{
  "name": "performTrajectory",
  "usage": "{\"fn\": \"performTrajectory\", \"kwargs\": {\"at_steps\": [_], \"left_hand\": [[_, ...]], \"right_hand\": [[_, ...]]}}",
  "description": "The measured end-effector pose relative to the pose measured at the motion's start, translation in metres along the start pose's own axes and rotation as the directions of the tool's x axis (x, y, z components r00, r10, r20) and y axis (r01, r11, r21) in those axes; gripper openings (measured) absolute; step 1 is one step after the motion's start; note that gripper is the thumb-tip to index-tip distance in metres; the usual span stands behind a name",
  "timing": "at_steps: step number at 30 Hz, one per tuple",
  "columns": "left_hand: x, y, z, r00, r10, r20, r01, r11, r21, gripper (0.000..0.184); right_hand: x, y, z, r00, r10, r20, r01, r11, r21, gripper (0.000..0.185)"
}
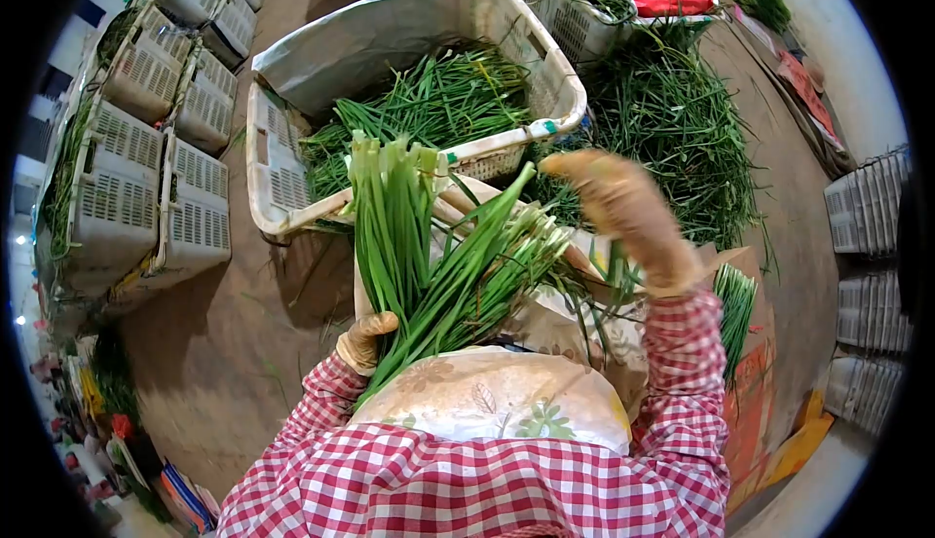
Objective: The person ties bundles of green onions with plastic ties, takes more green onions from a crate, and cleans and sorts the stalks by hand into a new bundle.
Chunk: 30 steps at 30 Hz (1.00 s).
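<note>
Long green stalks with pale cut ends form a bunch (390, 236) over my lap, and my left hand (366, 341), gloved, is closed around its lower left part. More stalks (506, 270) lean to the right across the lap, beside that bunch. My right hand (623, 207), also gloved, is raised to the right of the stalks and blurred by motion; whether its fingers hold anything is hard to tell. In front stands a white plastic crate (268, 148) with loose green stalks (438, 100) in it.
A large heap of green stalks (672, 129) lies right of the crate. Stacked white crates (117, 178) stand at the left, and more crates (867, 207) at the far right. A small bundle (734, 304) lies on cardboard (755, 382) by my right arm.
</note>
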<state>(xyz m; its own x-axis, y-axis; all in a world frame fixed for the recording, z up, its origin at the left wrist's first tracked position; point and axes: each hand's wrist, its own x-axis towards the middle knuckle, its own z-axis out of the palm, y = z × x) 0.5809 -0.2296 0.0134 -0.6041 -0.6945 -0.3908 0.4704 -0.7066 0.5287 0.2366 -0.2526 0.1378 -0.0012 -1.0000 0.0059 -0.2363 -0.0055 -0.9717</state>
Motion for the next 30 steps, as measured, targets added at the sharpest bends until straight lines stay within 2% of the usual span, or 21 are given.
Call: {"fn": "performTrajectory", "kwargs": {"at_steps": [1,4,5,7,8,9,10,12,15,16,17,18,19,21,22,24,25,27,29,30], "left_hand": [[0.0,0.002,0.001,1.0,0.005,0.01,-0.005,1.0,0.02,0.095],[-0.001,0.006,0.0,0.996,-0.047,0.079,0.045,0.999,0.031,0.096],[-0.001,0.008,0.002,0.994,-0.055,0.09,0.051,0.998,0.04,0.089],[0.003,0.005,-0.002,0.996,-0.04,0.077,0.042,0.999,-0.018,0.084],[0.005,0.004,0.001,0.993,-0.024,0.112,0.03,0.998,-0.057,0.079],[0.008,0.004,0.003,0.989,-0.007,0.148,0.021,0.995,-0.096,0.074],[0.01,0.005,0.003,0.989,-0.013,0.151,0.027,0.995,-0.096,0.074],[0.014,0.005,0.004,0.973,-0.027,0.231,0.061,0.988,-0.142,0.071],[0.013,0.004,-0.003,0.984,-0.005,0.179,0.022,0.995,-0.096,0.069],[0.023,0.0,-0.002,0.986,-0.001,0.165,0.013,0.997,-0.072,0.068],[0.031,-0.002,0.0,0.987,-0.001,0.162,0.012,0.998,-0.065,0.068],[0.04,-0.005,0.004,0.985,-0.015,0.173,0.028,0.997,-0.076,0.068],[0.047,-0.007,0.007,0.984,-0.023,0.175,0.039,0.996,-0.085,0.068],[0.056,-0.01,0.012,0.983,-0.042,0.177,0.058,0.995,-0.087,0.068],[0.058,-0.011,0.014,0.984,-0.042,0.173,0.057,0.995,-0.087,0.068],[0.064,-0.014,0.019,0.983,-0.048,0.178,0.065,0.994,-0.089,0.068],[0.066,-0.016,0.022,0.983,-0.054,0.177,0.072,0.993,-0.096,0.068],[0.068,-0.018,0.024,0.98,-0.065,0.187,0.088,0.99,-0.112,0.068],[0.068,-0.018,0.027,0.982,-0.063,0.18,0.084,0.99,-0.112,0.068],[0.069,-0.019,0.031,0.98,-0.069,0.187,0.093,0.988,-0.121,0.068]], "right_hand": [[0.004,0.003,0.022,0.949,0.307,0.075,-0.315,0.934,0.167,0.031],[0.011,0.006,0.037,0.901,0.372,0.225,-0.427,0.854,0.298,0.037],[0.009,0.005,0.038,0.901,0.372,0.225,-0.427,0.853,0.299,0.037],[0.005,-0.002,0.036,0.968,0.239,0.076,-0.249,0.873,0.421,0.031],[0.001,-0.013,0.024,0.983,0.18,-0.032,-0.154,0.908,0.389,0.027],[-0.004,-0.035,0.006,0.984,0.138,-0.115,-0.072,0.889,0.452,0.029],[-0.006,-0.033,-0.019,0.967,0.047,-0.249,0.076,0.884,0.462,0.031],[-0.026,-0.023,-0.091,0.927,-0.226,-0.299,0.361,0.749,0.556,0.037],[-0.055,-0.07,-0.129,0.857,-0.236,-0.459,0.455,0.764,0.457,0.036],[-0.067,-0.081,-0.145,0.677,-0.455,-0.578,0.321,0.89,-0.323,0.035],[-0.086,-0.093,-0.165,0.57,-0.676,-0.467,-0.14,0.481,-0.866,0.035],[-0.104,-0.1,-0.195,0.603,-0.736,-0.308,-0.372,0.082,-0.925,0.035],[-0.123,-0.106,-0.226,0.618,-0.773,-0.14,-0.562,-0.311,-0.766,0.034],[-0.178,-0.122,-0.264,0.641,-0.764,-0.069,-0.58,-0.424,-0.696,0.033],[-0.197,-0.133,-0.268,0.54,-0.827,-0.156,-0.694,-0.332,-0.638,0.031],[-0.224,-0.143,-0.274,0.418,-0.879,-0.229,-0.792,-0.229,-0.566,0.03],[-0.235,-0.146,-0.271,0.243,-0.884,-0.399,-0.527,0.225,-0.819,0.027],[-0.249,-0.15,-0.254,0.156,-0.788,-0.596,-0.079,0.591,-0.803,0.029],[-0.232,-0.127,-0.219,0.135,-0.734,-0.666,-0.475,0.542,-0.693,0.027],[-0.245,-0.107,-0.236,0.266,-0.676,-0.687,-0.64,0.408,-0.651,0.025]]}}
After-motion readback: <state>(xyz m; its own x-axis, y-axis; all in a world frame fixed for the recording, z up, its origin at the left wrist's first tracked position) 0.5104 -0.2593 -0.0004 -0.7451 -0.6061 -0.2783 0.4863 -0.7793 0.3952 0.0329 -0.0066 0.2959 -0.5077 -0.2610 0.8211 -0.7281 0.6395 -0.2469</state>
